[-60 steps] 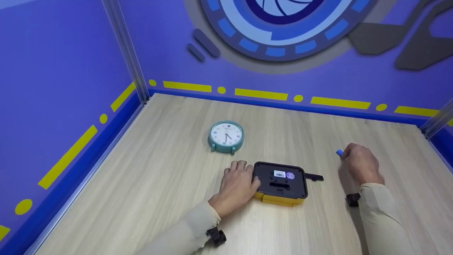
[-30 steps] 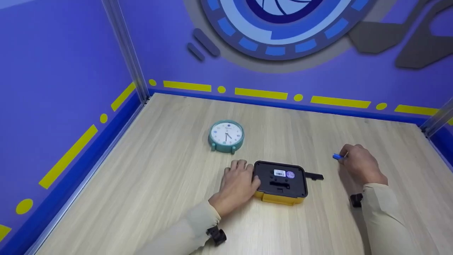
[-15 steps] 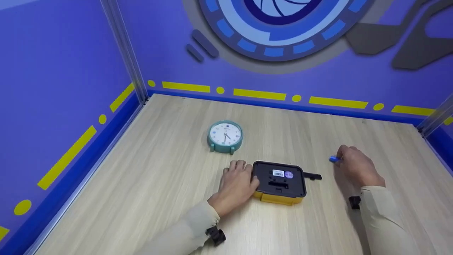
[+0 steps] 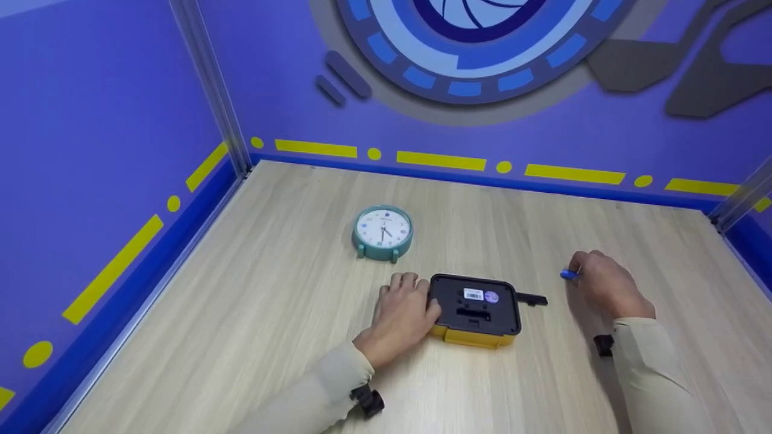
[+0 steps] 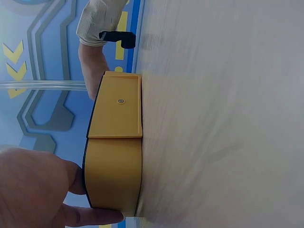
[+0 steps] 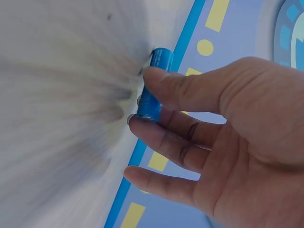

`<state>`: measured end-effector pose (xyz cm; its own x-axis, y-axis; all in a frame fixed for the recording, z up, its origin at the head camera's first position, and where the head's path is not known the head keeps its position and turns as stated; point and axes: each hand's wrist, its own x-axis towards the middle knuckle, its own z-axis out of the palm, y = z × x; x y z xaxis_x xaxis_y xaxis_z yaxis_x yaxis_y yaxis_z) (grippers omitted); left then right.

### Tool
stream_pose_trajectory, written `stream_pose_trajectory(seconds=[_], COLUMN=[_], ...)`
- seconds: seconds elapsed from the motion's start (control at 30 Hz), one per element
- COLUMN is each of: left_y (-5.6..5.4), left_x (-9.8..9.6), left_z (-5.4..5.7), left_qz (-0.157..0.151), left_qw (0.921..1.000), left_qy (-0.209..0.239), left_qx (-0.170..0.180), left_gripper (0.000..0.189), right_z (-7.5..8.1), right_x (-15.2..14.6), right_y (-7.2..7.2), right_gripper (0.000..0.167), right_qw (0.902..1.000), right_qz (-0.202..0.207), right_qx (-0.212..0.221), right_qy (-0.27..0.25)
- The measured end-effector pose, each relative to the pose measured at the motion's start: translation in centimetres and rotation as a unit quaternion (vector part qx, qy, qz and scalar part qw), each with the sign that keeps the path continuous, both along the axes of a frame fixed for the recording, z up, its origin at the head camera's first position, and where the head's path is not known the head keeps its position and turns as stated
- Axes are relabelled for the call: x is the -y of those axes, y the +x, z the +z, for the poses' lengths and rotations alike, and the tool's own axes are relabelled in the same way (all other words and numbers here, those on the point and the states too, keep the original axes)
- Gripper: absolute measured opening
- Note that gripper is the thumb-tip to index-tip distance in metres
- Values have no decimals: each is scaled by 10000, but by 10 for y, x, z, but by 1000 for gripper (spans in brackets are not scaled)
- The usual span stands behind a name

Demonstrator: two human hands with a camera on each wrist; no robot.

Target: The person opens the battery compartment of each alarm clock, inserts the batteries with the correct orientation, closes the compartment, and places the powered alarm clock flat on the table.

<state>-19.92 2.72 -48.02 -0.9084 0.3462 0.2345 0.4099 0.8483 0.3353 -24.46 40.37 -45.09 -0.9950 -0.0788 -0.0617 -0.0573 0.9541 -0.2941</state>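
Observation:
A yellow box-shaped device (image 4: pixel 473 339) lies with its black back (image 4: pixel 449 301) facing up. The back shows two stickers and an uncovered slot (image 4: pixel 473 314). My left hand (image 4: pixel 401 316) holds the device's left end, thumb on the top edge; in the left wrist view an extended finger (image 5: pixel 95 216) lies along its end. To the right, my right hand (image 4: pixel 606 283) pinches a blue cylindrical battery (image 6: pixel 151 104) between thumb and fingers, close to the table surface. Whether the battery touches the table I cannot tell. In the right wrist view the lower finger stands apart from it.
A teal round clock (image 4: pixel 384 232) lies face up behind the device. Beside the device's right edge is a thin black strip (image 4: pixel 534 299) with a small tab. Blue-purple panels (image 4: pixel 446 132) border the wooden table (image 4: pixel 271 241) at the back and left.
My right hand has shifted slightly toward me and to the left with the battery, which has turned in the fingers. My left hand and the yellow device stay put.

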Motion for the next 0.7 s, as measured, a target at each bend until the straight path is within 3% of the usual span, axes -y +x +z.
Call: stream_pose_trajectory(seconds=[0.23,0.7], left_y=[0,1], left_x=[0,-1], left_z=[0,1], left_qz=[-7,31], left_qw=[10000,10000], left_qy=[19,10], left_qx=[-42,21], left_gripper=[37,38], right_z=[2,23], right_x=[0,17], right_y=[-1,1], right_gripper=[17,21], right_qw=[9999,9987], right_qz=[39,407], right_qx=[-108,-298], right_qy=[8,86])
